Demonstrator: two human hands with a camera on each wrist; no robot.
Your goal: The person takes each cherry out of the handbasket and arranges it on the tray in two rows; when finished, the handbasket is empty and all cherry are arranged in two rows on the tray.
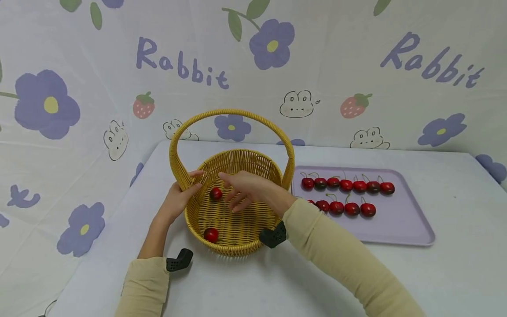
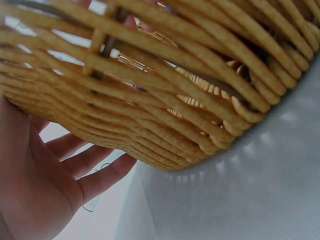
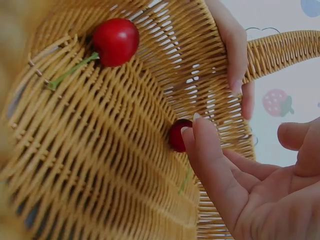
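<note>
A yellow woven basket (image 1: 233,252) with a tall arched handle (image 1: 233,113) stands on the table. Two dark red cherries lie in it: one cherry (image 1: 215,193) near the left wall, another cherry (image 1: 211,235) by the near rim. My left hand (image 1: 177,200) holds the basket's left side by the handle's foot, thumb and fingers at the rim. Inside the basket's opening hovers my right hand (image 1: 247,189), thumb apart from the loosely bent fingers, holding nothing. In the right wrist view its fingertips overlap a cherry (image 3: 179,135); whether they touch it I cannot tell.
To the right of the basket lies a pale purple tray (image 1: 400,224). On it several stemmed cherries form a back row (image 1: 346,185) and a front row (image 1: 336,208), partly hidden by the right forearm. A patterned cloth (image 1: 253,88) hangs behind the white table (image 1: 455,198).
</note>
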